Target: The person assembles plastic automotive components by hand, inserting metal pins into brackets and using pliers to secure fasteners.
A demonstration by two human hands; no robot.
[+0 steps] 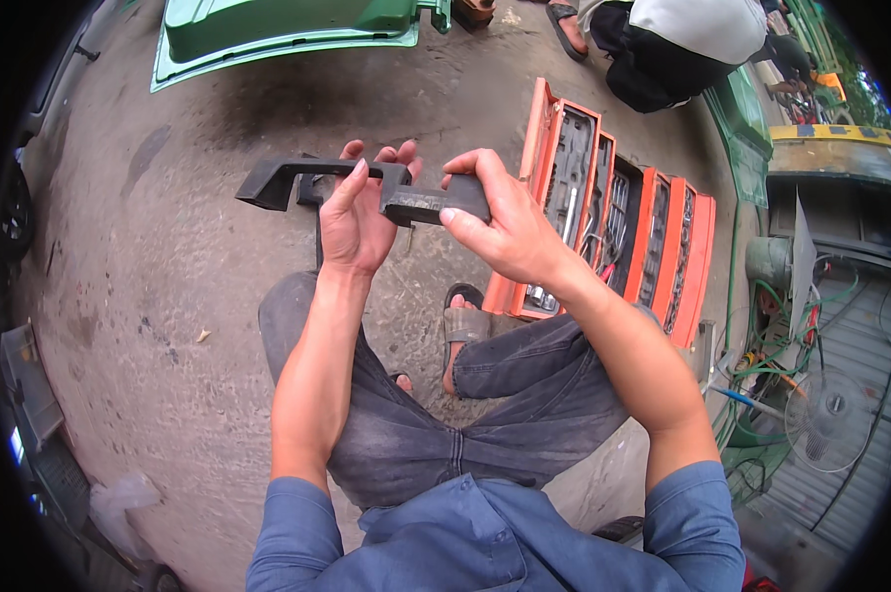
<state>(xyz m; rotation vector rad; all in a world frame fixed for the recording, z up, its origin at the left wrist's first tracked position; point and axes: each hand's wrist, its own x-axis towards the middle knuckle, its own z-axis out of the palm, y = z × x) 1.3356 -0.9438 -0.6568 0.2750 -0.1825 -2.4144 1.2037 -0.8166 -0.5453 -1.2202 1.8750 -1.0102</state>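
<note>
A long black plastic bracket point(421, 204) with a stepped, angular shape is held up in front of me, above my knees. My left hand point(362, 219) is around its middle, thumb laid over the top edge and fingers behind it. At its right end, my right hand point(495, 212) pinches the blocky part between thumb and fingers. The bracket's angled left end point(268, 185) sticks out past my left hand. Another dark piece point(308, 189) shows behind it, partly hidden; whether the two are joined I cannot tell.
An open orange cantilever toolbox point(618, 212) with wrenches and sockets stands to my right. Green painted panels point(288, 30) lie at the far side. A person point(653, 49) crouches far right. A fan point(828, 419), hoses and cables are at the right edge.
</note>
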